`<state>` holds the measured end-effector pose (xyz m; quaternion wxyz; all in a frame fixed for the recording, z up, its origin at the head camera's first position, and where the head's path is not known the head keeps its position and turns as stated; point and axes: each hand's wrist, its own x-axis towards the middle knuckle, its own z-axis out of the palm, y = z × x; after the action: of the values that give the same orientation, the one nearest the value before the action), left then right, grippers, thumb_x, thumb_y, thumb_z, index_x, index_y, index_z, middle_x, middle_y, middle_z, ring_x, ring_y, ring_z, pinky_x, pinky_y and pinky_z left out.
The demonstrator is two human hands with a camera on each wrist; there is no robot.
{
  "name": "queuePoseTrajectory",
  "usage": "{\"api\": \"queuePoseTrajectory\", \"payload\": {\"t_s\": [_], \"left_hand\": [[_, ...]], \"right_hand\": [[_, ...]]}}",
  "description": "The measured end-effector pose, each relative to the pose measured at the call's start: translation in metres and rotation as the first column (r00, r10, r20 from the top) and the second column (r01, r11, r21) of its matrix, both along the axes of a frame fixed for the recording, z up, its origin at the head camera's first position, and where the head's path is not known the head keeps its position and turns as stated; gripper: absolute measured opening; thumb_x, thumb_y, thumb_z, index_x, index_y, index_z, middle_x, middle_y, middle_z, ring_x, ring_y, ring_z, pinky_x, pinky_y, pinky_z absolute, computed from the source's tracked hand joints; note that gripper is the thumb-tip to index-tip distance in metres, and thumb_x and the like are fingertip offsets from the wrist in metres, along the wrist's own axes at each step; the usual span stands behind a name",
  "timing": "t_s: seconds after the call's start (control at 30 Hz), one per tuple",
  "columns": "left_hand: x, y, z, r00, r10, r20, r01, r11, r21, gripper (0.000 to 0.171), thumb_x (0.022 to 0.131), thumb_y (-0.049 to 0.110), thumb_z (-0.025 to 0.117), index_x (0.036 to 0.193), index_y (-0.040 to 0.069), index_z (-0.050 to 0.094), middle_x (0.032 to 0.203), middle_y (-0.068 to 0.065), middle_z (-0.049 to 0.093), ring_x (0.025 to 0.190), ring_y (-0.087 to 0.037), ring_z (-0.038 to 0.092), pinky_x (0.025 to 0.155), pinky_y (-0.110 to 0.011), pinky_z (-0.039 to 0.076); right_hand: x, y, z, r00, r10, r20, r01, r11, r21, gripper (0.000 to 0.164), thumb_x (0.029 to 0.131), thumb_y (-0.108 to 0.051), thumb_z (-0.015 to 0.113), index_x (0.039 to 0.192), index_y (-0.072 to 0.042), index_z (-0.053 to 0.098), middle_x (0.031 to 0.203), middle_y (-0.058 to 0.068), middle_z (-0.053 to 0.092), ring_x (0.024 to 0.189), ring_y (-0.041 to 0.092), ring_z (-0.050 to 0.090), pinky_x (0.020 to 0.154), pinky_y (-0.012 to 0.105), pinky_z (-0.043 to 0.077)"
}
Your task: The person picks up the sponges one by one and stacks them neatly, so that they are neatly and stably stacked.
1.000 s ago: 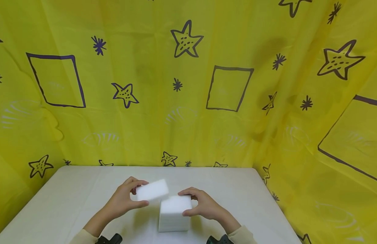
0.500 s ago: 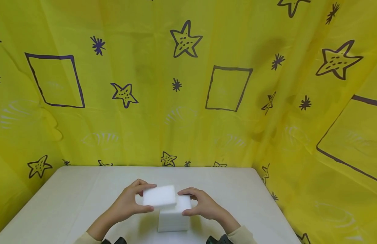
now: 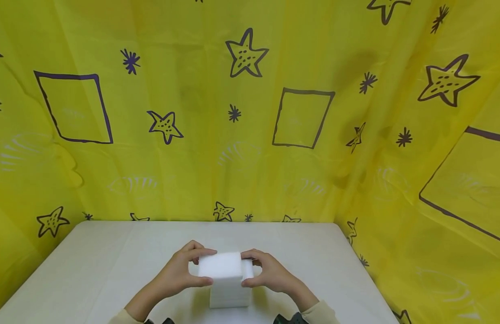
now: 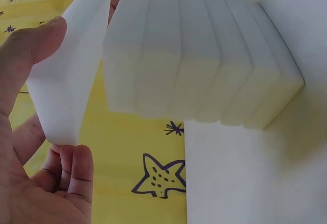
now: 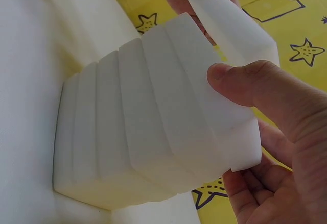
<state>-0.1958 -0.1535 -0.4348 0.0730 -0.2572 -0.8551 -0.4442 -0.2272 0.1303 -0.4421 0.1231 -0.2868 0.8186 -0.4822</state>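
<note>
In the head view a stack of several white sponge blocks (image 3: 229,298) stands on the table. My left hand (image 3: 178,272) pinches another white sponge (image 3: 220,264) between thumb and fingers, just above the stack. A narrow wedge of space separates this sponge from the stack top (image 4: 125,45) in the left wrist view, and the sponge is tilted. My right hand (image 3: 275,272) grips the upper end of the stack, thumb on the near side and fingers on the far side. From the right wrist, the stacked sponges (image 5: 140,101) look slightly uneven along their edges.
The white table (image 3: 124,252) reaches back to a yellow curtain (image 3: 201,148) printed with stars and frames. The curtain also hangs along both sides. Dark wrist straps show at the front edge of the head view.
My left hand has brought its sponge rightward and lower, from beside the stack to over its top, turning it more level. The right hand has stayed at the stack.
</note>
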Motion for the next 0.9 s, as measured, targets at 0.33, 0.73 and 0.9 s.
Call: {"api": "queuePoseTrajectory", "payload": {"t_s": [0.33,0.73,0.9], "left_hand": [[0.000,0.011,0.001,0.999,-0.015,0.029,0.016,1.000,-0.007,0.055,0.071,0.039,0.087,0.118,0.017,0.070,0.104,0.004,0.053,0.087,-0.011,0.045,0.074,-0.025,0.043],[-0.003,0.017,-0.002,0.999,-0.012,0.030,0.012,1.000,-0.020,0.055,0.071,0.038,0.088,0.118,0.017,0.070,0.101,0.004,0.051,0.087,-0.011,0.044,0.073,-0.024,0.041],[-0.003,0.017,-0.001,0.999,-0.006,0.044,0.007,1.000,-0.019,0.055,0.070,0.038,0.088,0.118,0.018,0.070,0.102,0.004,0.051,0.087,-0.012,0.044,0.074,-0.025,0.041]], "right_hand": [[0.000,0.001,-0.002,1.000,0.001,0.014,-0.001,1.000,-0.019,0.052,0.075,-0.014,0.083,0.122,-0.007,0.062,0.122,0.003,0.062,0.109,0.023,0.058,0.100,0.052,0.043],[0.001,0.004,0.000,0.999,0.022,0.037,-0.019,0.998,-0.063,0.057,0.074,-0.013,0.086,0.125,-0.006,0.061,0.125,0.007,0.062,0.113,0.028,0.058,0.104,0.054,0.039],[0.000,0.007,-0.001,0.999,0.038,0.032,-0.036,0.996,-0.087,0.060,0.074,-0.012,0.086,0.127,-0.005,0.060,0.127,0.009,0.061,0.115,0.028,0.058,0.106,0.054,0.038]]}}
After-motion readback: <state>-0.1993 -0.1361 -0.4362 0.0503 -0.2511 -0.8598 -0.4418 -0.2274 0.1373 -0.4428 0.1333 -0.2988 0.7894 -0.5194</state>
